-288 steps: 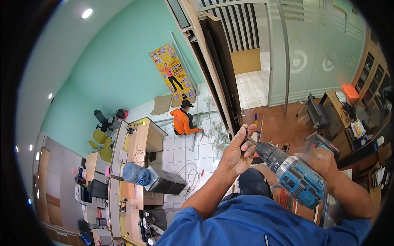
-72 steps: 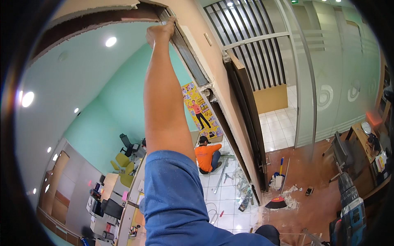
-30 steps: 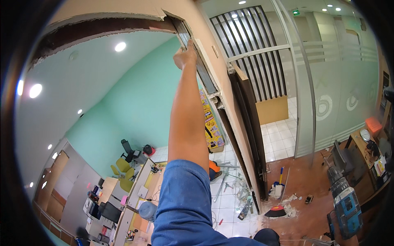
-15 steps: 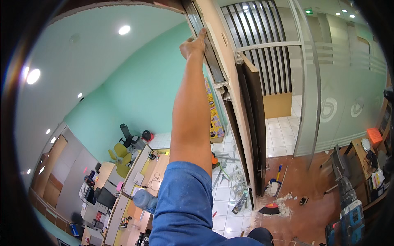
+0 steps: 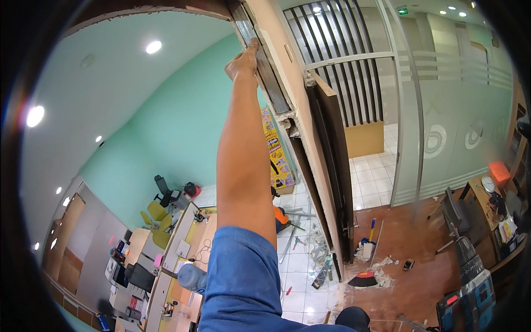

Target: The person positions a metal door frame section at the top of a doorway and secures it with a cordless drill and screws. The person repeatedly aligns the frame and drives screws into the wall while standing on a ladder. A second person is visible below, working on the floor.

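left hand (image 5: pixel 243 65) touches the metal channel (image 5: pixel 271 83) — closed or not, i can't tell — blue jug (image 5: pixel 190 276) near desk (image 5: pixel 204 235), contents unclear.

This was an office under renovation: partitioned desks (image 5: pixel 207 229) and a black swivel chair (image 5: pixel 140 275) stood on the left, green chairs (image 5: pixel 159 212) farther off, a frosted glass wall (image 5: pixel 462 110) on the right. The broken-edged wall opening (image 5: pixel 272 83) and floor debris (image 5: pixel 319 249) showed the building work.

Left arm (image 5: pixel 244 160) high and nearly straight, left hand (image 5: pixel 241 65) uppermost, 1 thumb (image 5: pixel 253 44) upright
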A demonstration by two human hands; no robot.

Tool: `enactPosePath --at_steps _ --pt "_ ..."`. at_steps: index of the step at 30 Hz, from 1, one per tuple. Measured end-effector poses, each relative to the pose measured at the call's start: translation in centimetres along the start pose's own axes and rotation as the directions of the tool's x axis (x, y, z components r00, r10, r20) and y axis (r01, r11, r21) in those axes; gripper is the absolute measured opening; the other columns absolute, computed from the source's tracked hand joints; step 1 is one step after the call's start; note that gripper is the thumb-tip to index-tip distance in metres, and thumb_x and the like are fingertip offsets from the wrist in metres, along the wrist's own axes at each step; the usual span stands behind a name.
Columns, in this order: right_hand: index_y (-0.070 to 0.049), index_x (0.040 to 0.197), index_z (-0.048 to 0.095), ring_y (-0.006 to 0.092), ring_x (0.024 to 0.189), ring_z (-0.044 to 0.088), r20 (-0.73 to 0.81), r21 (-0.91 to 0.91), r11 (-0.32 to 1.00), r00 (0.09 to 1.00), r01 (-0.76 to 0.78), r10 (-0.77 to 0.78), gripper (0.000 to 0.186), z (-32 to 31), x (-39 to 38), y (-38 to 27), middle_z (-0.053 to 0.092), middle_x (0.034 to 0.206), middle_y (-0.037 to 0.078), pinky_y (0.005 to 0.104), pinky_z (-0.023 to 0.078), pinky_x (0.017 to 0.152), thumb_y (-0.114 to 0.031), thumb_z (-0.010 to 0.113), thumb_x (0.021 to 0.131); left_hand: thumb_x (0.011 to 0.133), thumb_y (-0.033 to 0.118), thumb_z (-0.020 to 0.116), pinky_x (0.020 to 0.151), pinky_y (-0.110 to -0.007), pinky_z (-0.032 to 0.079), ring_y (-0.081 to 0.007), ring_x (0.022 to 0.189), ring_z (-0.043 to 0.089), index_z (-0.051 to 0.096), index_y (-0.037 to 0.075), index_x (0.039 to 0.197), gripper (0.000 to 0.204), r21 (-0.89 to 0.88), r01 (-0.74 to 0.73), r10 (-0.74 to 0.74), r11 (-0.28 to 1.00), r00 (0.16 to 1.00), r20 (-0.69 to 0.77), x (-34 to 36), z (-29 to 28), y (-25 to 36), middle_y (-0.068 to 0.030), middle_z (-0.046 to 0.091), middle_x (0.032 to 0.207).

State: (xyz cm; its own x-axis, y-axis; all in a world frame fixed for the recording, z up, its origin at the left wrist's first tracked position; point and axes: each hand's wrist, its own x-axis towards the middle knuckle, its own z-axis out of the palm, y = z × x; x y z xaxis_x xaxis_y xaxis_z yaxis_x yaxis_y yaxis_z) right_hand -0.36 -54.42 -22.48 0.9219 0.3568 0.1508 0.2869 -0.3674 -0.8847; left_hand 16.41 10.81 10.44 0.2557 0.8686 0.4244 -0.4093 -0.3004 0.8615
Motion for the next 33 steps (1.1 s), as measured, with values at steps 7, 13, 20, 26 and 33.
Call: enactPosePath --at_steps 7,13,20,26,33 --pt "-0.004 0.112 0.065 0.0133 0.060 0.062 0.078 0.053 0.999 0.997 0.004 -0.008 0.036 -1.2 4.0 -3.9 0.064 0.072 0.003 0.0285 0.054 0.059 -0.034 0.070 0.094 0.074 0.060 0.082 0.101 -0.037 0.050 -0.0321 0.110 0.069 0.070 -0.009 0.116 0.082 0.437 -0.247 0.287 0.865 0.957 -0.027 -0.5 -0.4 0.4 -0.0246 0.071 0.115" --pt "-0.004 0.112 0.065 0.0134 0.059 0.062 0.158 0.113 0.986 0.978 0.121 -0.138 0.037 -2.8 10.5 -9.5 0.064 0.072 0.003 0.0285 0.054 0.058 -0.035 0.071 0.094 0.075 0.059 0.081 0.100 -0.038 0.051 -0.0338 0.111 0.069 0.069 -0.010 0.117 0.082 0.457 -0.191 0.180 0.869 0.981 0.066 -0.3 -0.3 1.0 -0.0264 0.071 0.116" --pt "-0.004 0.113 0.064 0.0135 0.058 0.062 0.240 0.223 0.933 0.912 0.282 -0.333 0.039 -2.0 20.8 -16.4 0.063 0.071 0.003 0.0285 0.054 0.058 -0.037 0.071 0.094 0.078 0.057 0.081 0.092 -0.037 0.053 -0.0309 0.103 0.070 0.069 -0.009 0.117 0.079 0.549 -0.285 0.250 0.786 0.958 0.139 0.0 -0.8 2.3 -0.0250 0.073 0.107" --pt "-0.004 0.109 0.064 0.0114 0.053 0.060 0.212 0.348 0.811 0.803 0.470 -0.557 0.039 0.8 31.7 -19.9 0.062 0.068 0.002 0.0263 0.054 0.055 -0.038 0.073 0.092 0.078 0.054 0.083 0.048 -0.036 0.043 -0.0192 0.057 0.057 0.072 -0.007 0.101 0.067 0.502 -0.204 0.163 0.841 0.979 0.125 -2.5 -1.3 3.9 -0.0146 0.070 0.084" --pt "-0.004 0.106 0.066 0.0086 0.048 0.059 0.147 0.500 0.631 0.660 0.593 -0.737 0.044 7.3 41.5 -24.1 0.063 0.067 0.004 0.0224 0.055 0.048 -0.041 0.080 0.086 0.078 0.054 0.084 0.038 -0.034 0.027 -0.0140 0.046 0.041 0.070 -0.002 0.095 0.060 0.445 -0.080 0.075 0.892 0.997 0.029 -4.0 -0.5 4.2 -0.0051 0.056 0.070"
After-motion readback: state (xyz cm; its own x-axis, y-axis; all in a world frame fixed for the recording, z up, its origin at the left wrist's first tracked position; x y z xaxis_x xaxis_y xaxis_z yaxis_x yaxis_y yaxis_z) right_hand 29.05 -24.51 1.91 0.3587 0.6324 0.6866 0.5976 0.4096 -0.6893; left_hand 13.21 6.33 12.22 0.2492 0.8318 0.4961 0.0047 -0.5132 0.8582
